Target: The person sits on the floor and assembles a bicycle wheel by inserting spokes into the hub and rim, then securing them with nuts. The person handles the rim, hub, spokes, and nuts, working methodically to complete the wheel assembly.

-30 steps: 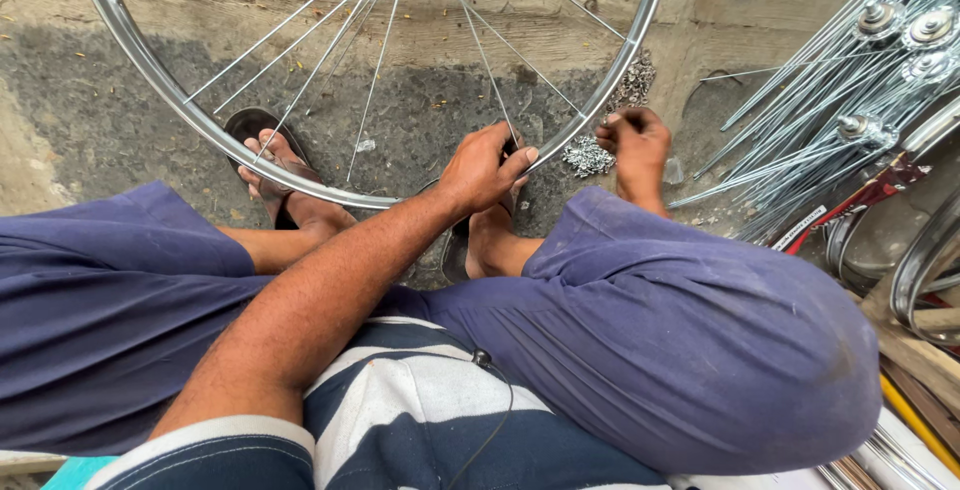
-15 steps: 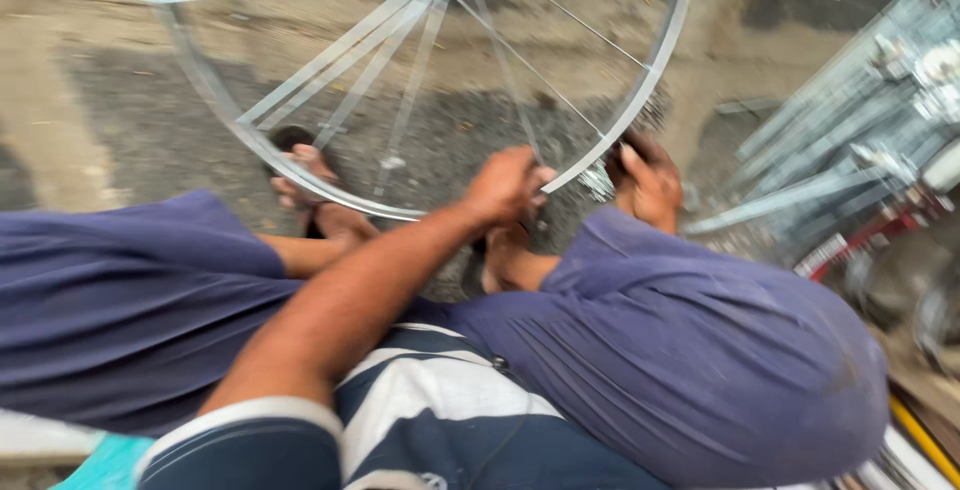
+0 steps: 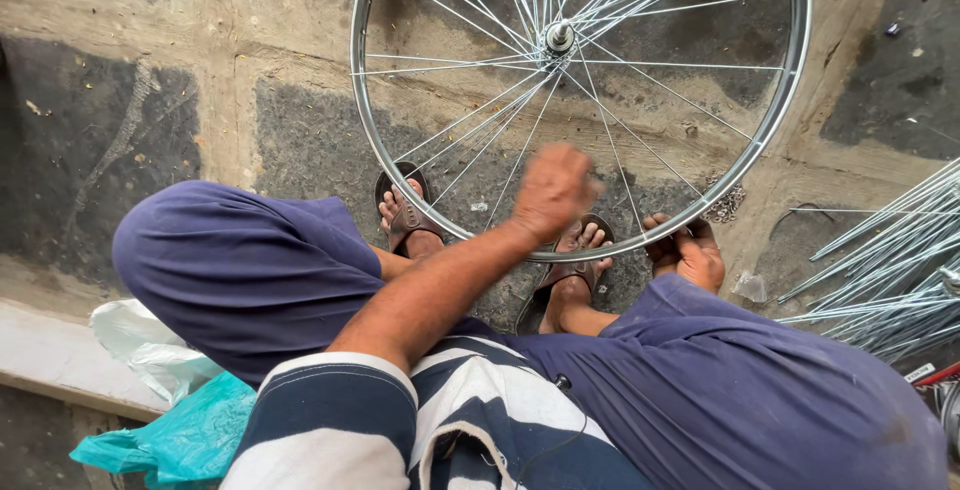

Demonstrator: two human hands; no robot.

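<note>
Holding the bare silver spoked bicycle wheel rim [image 3: 790, 100] upright on the concrete floor [image 3: 150, 130] between my feet, its lower arc just above my brown sandals [image 3: 405, 215]. My right hand [image 3: 685, 250] is curled shut around the rim at its lower right; my left hand [image 3: 555, 190] is over the lower rim and spokes, blurred, so I cannot tell if it grips or just rests. Risks: only one sure grip, so the wheel could tip or roll sideways toward the loose bundle of steel spokes [image 3: 880, 270] at the right edge of the floor. Fingers near thin spokes could get pinched. Small metal parts pile [image 3: 728, 205] just beside the rim could scatter if knocked.
</note>
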